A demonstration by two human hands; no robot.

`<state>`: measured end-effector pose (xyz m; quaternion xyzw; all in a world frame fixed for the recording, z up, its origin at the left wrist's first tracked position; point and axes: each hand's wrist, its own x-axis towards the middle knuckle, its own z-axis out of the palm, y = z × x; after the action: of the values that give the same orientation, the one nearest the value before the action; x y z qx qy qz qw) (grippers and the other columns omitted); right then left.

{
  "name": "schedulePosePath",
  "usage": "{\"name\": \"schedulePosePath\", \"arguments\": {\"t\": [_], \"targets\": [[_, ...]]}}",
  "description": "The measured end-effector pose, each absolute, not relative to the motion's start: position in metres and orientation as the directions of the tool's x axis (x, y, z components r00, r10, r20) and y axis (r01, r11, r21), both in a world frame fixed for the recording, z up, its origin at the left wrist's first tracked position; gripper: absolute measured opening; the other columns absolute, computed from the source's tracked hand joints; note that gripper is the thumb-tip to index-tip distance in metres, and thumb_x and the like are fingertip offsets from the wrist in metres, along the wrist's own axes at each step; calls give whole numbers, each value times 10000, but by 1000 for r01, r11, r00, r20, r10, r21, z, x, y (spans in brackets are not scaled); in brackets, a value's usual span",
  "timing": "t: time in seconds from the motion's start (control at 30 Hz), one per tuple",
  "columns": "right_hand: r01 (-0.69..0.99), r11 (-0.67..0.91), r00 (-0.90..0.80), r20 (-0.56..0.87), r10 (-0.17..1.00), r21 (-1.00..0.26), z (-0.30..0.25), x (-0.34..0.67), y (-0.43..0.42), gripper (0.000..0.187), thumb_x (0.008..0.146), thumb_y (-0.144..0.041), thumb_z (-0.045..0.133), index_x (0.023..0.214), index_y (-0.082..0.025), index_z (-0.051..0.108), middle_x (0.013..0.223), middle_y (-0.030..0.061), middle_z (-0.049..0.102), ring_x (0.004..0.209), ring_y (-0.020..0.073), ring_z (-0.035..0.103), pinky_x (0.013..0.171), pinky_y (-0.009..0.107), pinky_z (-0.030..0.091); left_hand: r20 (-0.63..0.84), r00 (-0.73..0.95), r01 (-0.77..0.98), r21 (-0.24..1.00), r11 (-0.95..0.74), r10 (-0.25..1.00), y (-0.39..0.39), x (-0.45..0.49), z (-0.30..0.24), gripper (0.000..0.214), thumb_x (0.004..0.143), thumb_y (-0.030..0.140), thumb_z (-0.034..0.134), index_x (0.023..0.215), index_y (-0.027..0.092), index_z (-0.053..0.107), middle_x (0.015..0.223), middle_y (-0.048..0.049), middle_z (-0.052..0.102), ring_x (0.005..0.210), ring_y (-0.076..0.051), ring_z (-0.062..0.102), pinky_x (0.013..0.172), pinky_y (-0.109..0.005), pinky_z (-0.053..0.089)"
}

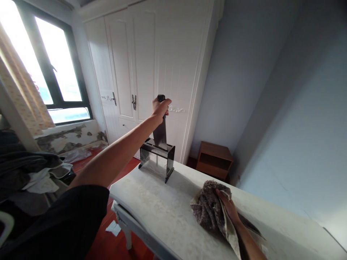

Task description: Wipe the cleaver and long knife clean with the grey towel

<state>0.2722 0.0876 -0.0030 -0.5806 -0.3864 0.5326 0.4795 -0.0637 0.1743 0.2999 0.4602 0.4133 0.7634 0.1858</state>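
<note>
My left hand (160, 107) is closed around the black handle of a wide-bladed knife (160, 134), arm stretched out. The blade stands upright with its lower end inside a dark knife block (157, 159) at the far end of a white table (162, 213). My right hand (229, 206) rests on a grey-brown cloth (210, 209) lying bunched on the table nearer to me; the fingers press into the folds and are partly hidden by the fabric.
A white wardrobe (151, 72) stands behind the table, a window (51, 61) to the left. A small brown nightstand (214, 159) sits by the blue wall. Piled clothes (32, 173) lie at the left, paper scrap (114, 227) on the red floor.
</note>
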Motion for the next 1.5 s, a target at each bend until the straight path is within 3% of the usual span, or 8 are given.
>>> {"name": "schedulePosePath", "arguments": {"t": [0.27,0.5,0.73,0.97,1.5], "targets": [[-35,-269,109,-271,956,-963,-8,276,91,543,565,-550,741,923,-141,737,795,66,763,922,299,699,907,354,504,533,-487,86,817,-570,691,171,-59,298,193,602,182,610,567,214,423,413,66,376,343,-67,346,368,-234,325],[-63,-243,100,-249,963,-968,-14,278,95,510,583,-553,737,886,-142,745,759,72,761,899,319,701,872,382,519,539,-508,96,811,-577,672,173,-60,297,192,591,194,620,558,213,431,405,67,389,324,-74,367,348,-234,328],[-114,-225,17,-229,973,-968,-34,284,105,567,642,-560,715,1017,-135,702,809,48,768,912,279,710,887,369,516,535,-528,130,819,-559,660,179,-60,290,186,598,202,614,569,212,431,390,73,390,319,-72,375,347,-218,331],[-91,-246,36,-250,968,-965,-31,285,105,578,632,-568,728,996,-120,704,778,48,763,863,276,713,902,353,503,539,-494,165,828,-535,682,180,-56,281,167,609,208,613,565,206,451,400,64,410,341,-74,398,369,-217,365],[-36,-254,60,-256,965,-967,-22,283,100,545,600,-580,717,918,-137,737,756,64,756,962,335,684,893,347,503,510,-511,193,853,-486,692,179,-55,243,175,613,221,625,534,193,471,391,59,432,327,-79,436,378,-210,364]]}}
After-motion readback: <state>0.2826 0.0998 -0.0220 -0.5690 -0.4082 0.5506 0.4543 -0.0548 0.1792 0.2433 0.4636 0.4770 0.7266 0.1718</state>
